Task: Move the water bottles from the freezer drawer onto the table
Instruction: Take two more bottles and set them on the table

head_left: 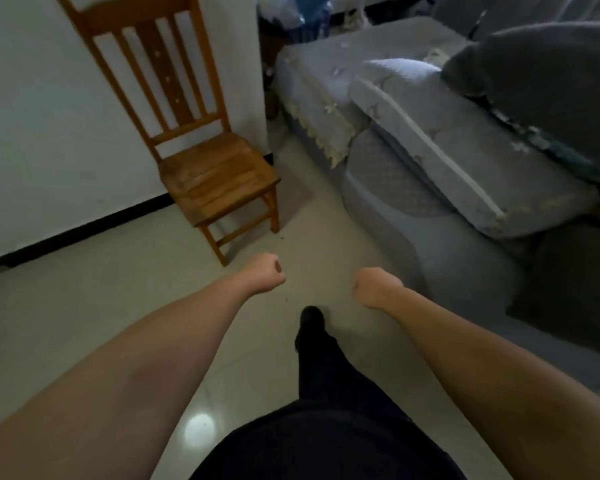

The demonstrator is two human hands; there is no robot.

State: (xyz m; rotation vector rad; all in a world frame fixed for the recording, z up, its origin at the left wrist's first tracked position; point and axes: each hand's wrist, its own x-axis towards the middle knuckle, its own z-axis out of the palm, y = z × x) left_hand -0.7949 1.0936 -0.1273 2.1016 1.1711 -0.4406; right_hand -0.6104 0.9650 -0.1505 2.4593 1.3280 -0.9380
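Observation:
No water bottle, freezer drawer or table is in view. My left hand (264, 273) is stretched out over the pale tiled floor, fingers curled into a fist, holding nothing. My right hand (374, 286) is held beside it at about the same height, likewise curled into an empty fist. Both forearms reach forward from the bottom corners of the frame. Between them my dark-trousered leg (314, 344) steps forward.
A wooden chair (201, 157) stands against the white wall (49, 133) ahead on the left. A grey-blue sofa (430, 161) with cushions and a dark blanket (548, 84) fills the right side. Bare floor runs between chair and sofa.

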